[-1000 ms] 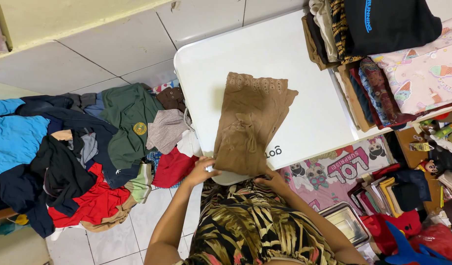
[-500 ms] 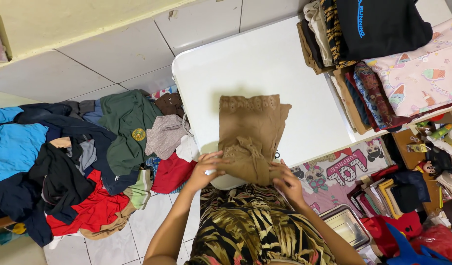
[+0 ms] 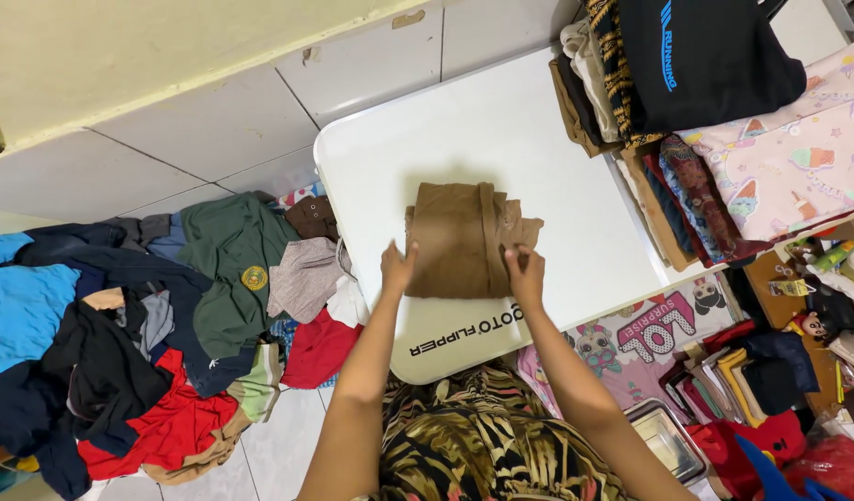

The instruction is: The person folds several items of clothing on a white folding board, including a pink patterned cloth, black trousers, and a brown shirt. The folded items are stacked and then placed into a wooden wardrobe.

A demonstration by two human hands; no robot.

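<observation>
Both hands (image 3: 399, 267) (image 3: 525, 275) flat on folded brown garment (image 3: 459, 239), white table (image 3: 501, 130).

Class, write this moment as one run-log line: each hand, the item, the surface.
left hand: flat on brown garment's left edge | right hand: on its right edge | brown garment: folded | white table: under it

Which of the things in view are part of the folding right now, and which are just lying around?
In hand:
brown garment, folded on the white table
left hand at its left edge
right hand at its right edge

Lying about:
folded stack at the table's far end
clothes pile on the floor
metal tray
toys
</observation>
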